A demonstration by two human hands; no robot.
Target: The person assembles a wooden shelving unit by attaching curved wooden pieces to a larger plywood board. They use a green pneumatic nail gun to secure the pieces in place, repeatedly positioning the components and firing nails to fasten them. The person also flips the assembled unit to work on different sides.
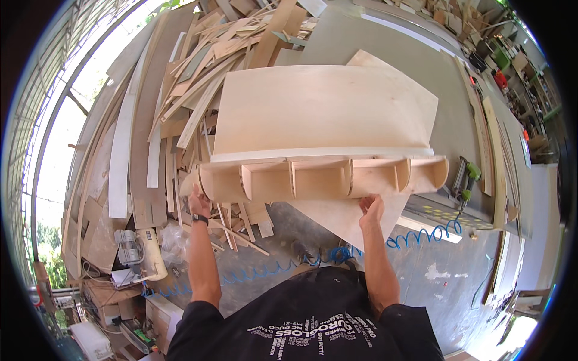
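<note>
A long, shallow unit of pale plywood [322,180], split by upright dividers into several open compartments, lies across the middle of the view. My left hand [198,203] is closed on its left end, with a dark band around that wrist. Along the near edge, right of centre, my right hand [371,209] grips the same unit from below; some of its fingertips are hidden. Directly behind the unit lies a wide pale plywood sheet [325,111] with a slanted right end. Another thin pale sheet [346,219] sticks out beneath the unit toward me.
A green and black air nailer [468,178] rests to the right on the grey workbench [454,126]. A coiled blue hose [415,239] stretches across the near side. Wood offcuts [208,72] heap up at far left. A cream cylindrical machine [152,253] stands at lower left.
</note>
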